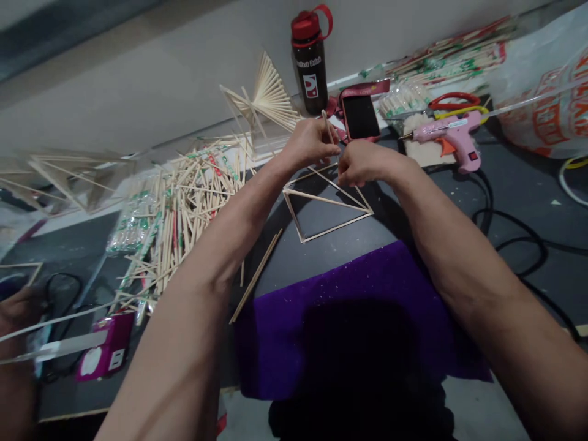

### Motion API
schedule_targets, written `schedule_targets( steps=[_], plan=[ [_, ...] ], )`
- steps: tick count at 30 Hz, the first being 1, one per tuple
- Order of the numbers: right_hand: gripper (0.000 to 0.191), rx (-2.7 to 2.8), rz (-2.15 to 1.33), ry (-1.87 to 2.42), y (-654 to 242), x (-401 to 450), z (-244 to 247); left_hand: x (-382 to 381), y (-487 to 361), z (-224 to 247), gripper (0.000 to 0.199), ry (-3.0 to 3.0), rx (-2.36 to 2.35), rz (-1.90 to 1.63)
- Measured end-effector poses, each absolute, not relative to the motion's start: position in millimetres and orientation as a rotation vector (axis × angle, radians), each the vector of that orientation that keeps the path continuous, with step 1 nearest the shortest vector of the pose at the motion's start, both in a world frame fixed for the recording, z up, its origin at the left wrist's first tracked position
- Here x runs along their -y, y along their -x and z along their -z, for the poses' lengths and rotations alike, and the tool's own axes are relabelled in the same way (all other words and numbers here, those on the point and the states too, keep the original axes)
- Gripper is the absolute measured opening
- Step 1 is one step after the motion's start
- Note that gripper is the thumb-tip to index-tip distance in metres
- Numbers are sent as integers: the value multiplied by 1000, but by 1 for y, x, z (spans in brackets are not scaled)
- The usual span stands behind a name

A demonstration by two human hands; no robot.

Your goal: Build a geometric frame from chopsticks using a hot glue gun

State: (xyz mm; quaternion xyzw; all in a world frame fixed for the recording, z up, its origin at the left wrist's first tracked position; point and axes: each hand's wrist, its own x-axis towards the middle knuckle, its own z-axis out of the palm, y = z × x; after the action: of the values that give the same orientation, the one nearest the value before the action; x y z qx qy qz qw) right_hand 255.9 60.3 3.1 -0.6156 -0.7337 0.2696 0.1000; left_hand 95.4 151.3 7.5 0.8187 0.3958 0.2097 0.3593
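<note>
A frame of thin wooden chopsticks [328, 197], joined at its corners, lies on the dark table in front of me. At its far side my left hand [312, 142] is closed, with a short piece of chopstick [327, 125] poking up between thumb and fingers. Right beside it, my right hand [361, 162] has its fingers curled closed on the frame's far part; the fingertips' exact hold is partly hidden. Two loose chopsticks [257, 275] lie left of the frame. A pink glue gun [452, 135] rests to the right of my hands.
Loose chopsticks [184, 208] are heaped at left. A fan-shaped stick model [269, 92], a bottle [312, 67] and a phone [361, 116] stand or lie behind. Purple cloth [275, 331] covers the near edge. Another person's hand [18, 306] shows far left. A black cable [528, 236] runs right.
</note>
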Motion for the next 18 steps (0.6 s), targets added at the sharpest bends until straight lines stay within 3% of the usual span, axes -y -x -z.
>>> schedule_targets(
  steps=[3, 6, 12, 18],
  plan=[
    [18, 2215, -656, 1929, -235, -56, -4, -146, -95, -17, 16, -2084, -1042, -539],
    [3, 2230, -463, 1987, -221, -52, -4, -136, -93, -32, 17, -2037, -1037, -601],
    [31, 2286, -375, 2115, -211, -46, -1, -122, -90, -47, 10, -1978, -954, -660],
    [34, 2281, -421, 2098, -208, -45, -1, -120, -85, -47, 15, -1964, -931, -626]
  ],
)
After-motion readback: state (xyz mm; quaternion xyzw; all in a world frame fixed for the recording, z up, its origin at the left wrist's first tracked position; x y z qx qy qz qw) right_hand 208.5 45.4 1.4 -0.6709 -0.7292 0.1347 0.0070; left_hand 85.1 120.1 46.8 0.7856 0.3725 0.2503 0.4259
